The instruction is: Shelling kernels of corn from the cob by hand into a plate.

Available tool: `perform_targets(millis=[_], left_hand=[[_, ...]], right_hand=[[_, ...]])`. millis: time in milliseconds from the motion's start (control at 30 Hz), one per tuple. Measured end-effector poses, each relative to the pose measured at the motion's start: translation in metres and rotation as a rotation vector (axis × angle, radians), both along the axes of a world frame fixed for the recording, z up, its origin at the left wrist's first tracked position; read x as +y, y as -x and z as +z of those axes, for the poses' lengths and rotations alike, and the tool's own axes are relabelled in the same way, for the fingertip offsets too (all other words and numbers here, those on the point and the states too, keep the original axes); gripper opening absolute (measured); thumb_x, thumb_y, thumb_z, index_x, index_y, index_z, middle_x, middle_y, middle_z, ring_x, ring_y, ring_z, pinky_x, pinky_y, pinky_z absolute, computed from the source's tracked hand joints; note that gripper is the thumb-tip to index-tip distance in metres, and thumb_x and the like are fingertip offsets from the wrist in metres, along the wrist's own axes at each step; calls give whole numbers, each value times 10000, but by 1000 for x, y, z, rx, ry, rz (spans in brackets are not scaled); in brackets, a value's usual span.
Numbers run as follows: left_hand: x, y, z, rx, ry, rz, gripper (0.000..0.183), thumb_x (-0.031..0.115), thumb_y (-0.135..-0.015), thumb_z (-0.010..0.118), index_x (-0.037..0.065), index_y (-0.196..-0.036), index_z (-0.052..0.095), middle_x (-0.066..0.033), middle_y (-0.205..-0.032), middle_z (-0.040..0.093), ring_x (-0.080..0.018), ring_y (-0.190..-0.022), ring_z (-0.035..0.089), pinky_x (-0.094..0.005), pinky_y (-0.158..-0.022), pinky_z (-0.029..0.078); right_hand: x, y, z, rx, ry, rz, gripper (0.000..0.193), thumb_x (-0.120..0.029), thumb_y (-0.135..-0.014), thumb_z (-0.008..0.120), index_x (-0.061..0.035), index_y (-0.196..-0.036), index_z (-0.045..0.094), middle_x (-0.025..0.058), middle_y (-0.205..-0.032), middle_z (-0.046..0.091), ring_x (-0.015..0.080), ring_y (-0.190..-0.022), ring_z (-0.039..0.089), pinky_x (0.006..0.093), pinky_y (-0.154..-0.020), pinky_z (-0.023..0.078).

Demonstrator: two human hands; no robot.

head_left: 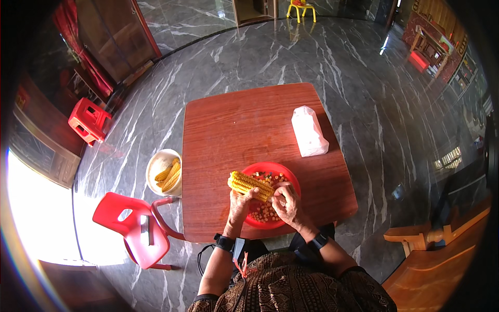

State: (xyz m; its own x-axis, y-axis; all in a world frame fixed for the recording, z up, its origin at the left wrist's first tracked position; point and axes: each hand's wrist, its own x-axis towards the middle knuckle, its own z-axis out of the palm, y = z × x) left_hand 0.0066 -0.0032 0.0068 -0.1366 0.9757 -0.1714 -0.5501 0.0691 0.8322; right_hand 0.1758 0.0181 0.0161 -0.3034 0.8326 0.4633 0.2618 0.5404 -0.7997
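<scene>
A yellow ear of corn is held above a round red basin at the near side of the table. My left hand grips the ear from below, its thumb along the side. At the ear's right end my right hand is closed, its fingertips pressed at the kernels; anything pinched between them is too small to make out. Loose corn kernels, pale, yellow and dark reddish, lie scattered over the basin's bottom. My hands and the ear hide part of them.
The basin stands on a reddish-brown wooden table. A white plastic packet lies at its right side. Left of the table are a white bucket holding corn ears and a red plastic chair. A red stool stands farther left.
</scene>
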Motion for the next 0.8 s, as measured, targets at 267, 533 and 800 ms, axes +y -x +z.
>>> perform_targets(millis=[267, 533, 800], left_hand=[[-2, 3, 3, 50, 37, -62, 439, 126, -734, 745, -41, -1078, 527, -132, -952, 639, -211, -825, 649, -321, -666, 572], [-2, 3, 1, 66, 30, -44, 435, 111, -721, 756, -28, -1070, 538, -108, -947, 641, -179, -808, 638, -294, -682, 558], [-1, 0, 5, 94, -33, -20, 447, 109, -708, 766, -29, -1067, 540, -104, -936, 645, -177, -808, 637, -283, -696, 552]], right_hand=[[0, 1, -5, 5, 58, -14, 180, -36, -746, 636, -29, -830, 476, 143, -864, 498, 322, -802, 516, 402, -691, 453], [1, -1, -2, -17, 82, 24, 192, -75, -769, 629, -16, -853, 467, 151, -839, 481, 337, -818, 502, 417, -711, 441], [1, 2, -4, -46, 89, 15, 205, -60, -747, 570, 1, -883, 429, 175, -816, 440, 353, -819, 461, 446, -729, 419]])
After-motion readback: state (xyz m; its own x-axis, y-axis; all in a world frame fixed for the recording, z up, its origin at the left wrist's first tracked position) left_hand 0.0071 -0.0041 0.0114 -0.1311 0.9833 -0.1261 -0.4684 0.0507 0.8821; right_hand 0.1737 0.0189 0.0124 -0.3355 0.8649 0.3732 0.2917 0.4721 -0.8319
